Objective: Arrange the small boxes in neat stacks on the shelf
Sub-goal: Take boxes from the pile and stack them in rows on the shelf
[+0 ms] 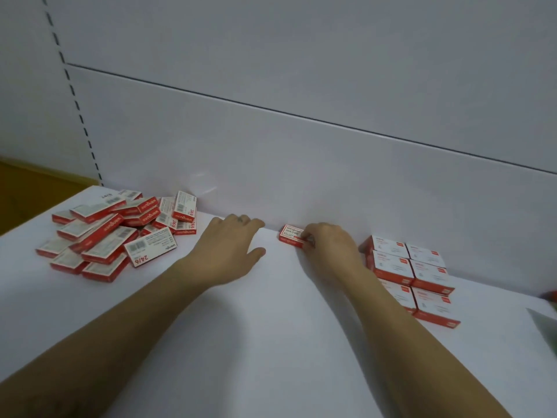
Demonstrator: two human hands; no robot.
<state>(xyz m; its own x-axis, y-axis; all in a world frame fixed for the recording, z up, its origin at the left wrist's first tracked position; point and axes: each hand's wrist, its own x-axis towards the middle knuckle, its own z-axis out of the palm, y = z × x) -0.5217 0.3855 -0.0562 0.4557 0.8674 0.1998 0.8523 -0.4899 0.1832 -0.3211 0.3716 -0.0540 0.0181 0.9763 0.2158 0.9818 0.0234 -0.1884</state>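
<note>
A loose heap of several small red-and-white boxes [114,233] lies on the white shelf [271,342] at the left. At the right, several boxes stand in neat stacks [413,273] in two rows. One single box [291,235] lies flat against the back wall in the middle. My right hand [328,248] pinches its right end with curled fingers. My left hand [229,245] rests on the shelf between the heap and the single box, fingers relaxed and spread, holding nothing.
The white back panel [301,161] rises directly behind the boxes. A slotted upright [75,95] runs down the left side, with a brown surface [27,188] beyond the shelf's left edge. Something green [547,324] shows at the right edge.
</note>
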